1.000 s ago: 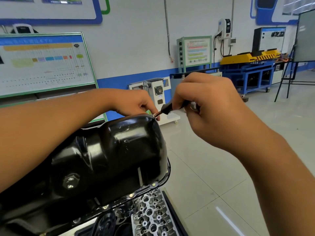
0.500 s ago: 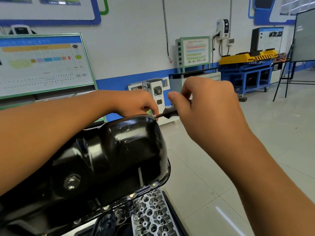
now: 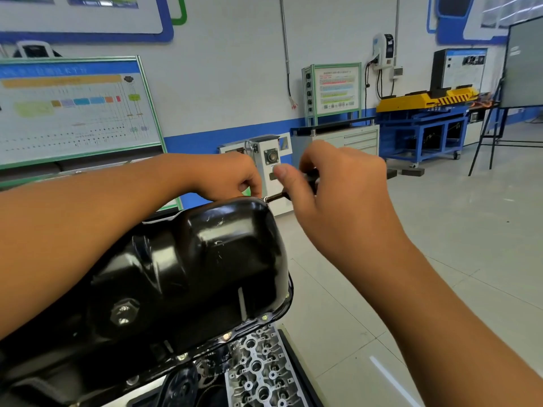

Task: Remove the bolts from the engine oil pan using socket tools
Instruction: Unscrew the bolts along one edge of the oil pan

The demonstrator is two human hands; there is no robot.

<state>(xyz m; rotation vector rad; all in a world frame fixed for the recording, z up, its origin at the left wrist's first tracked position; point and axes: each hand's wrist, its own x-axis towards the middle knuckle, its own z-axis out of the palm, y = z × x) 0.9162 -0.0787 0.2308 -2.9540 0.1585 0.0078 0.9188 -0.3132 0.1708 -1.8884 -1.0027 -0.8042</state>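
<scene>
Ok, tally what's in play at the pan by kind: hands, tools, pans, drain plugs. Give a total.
Hands: 2 (left hand, right hand)
Driver: 1
Oil pan: 1
Drain plug: 1
Total: 5

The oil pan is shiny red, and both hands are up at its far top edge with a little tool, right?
Not quite. The head view shows the oil pan is shiny black, not red. Both hands, left and right, are at its far top edge with the tool.
</scene>
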